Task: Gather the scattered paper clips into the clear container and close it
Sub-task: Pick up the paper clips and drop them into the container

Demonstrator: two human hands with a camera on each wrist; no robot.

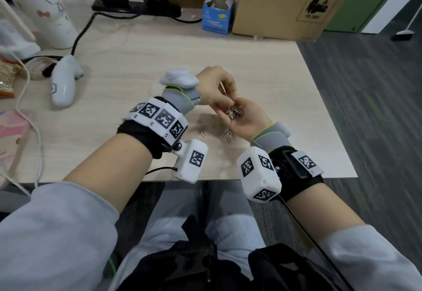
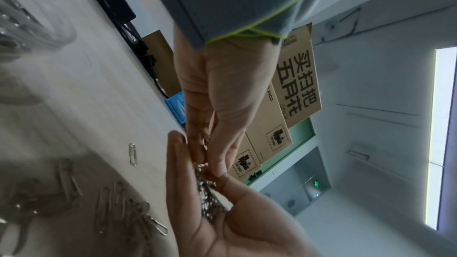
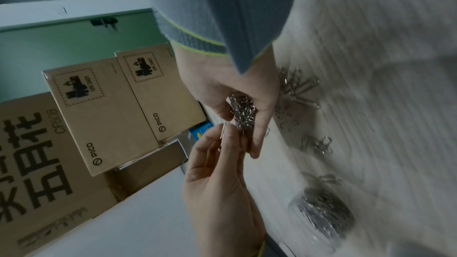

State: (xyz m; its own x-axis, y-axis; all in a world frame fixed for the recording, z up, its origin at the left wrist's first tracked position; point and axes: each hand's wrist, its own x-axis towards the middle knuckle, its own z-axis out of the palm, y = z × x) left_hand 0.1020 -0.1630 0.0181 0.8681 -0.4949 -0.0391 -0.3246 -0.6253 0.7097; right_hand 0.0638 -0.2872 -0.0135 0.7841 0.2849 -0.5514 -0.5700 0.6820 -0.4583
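Observation:
My right hand [image 1: 231,111] is cupped palm up just above the table, holding a pile of silver paper clips [image 1: 235,113]. My left hand [image 1: 228,101] reaches over it, its fingertips pinching a few clips at the pile's top. Both wrist views show the same: the pile [image 3: 243,112] in the right palm, the left hand [image 3: 227,130] pinching a clip beside it. More loose clips [image 1: 203,128] lie scattered on the wooden table below both hands. The round clear container [image 3: 323,214], partly filled with clips, stands open on the table near my left wrist. In the head view that wrist hides it.
A white controller [image 1: 62,85] and cables lie at the left. A white cartoon-print bottle [image 1: 50,9], a power strip [image 1: 137,7], a blue box [image 1: 218,14] and a cardboard box [image 1: 285,2] line the back. The table's front edge [image 1: 217,177] is close to my wrists.

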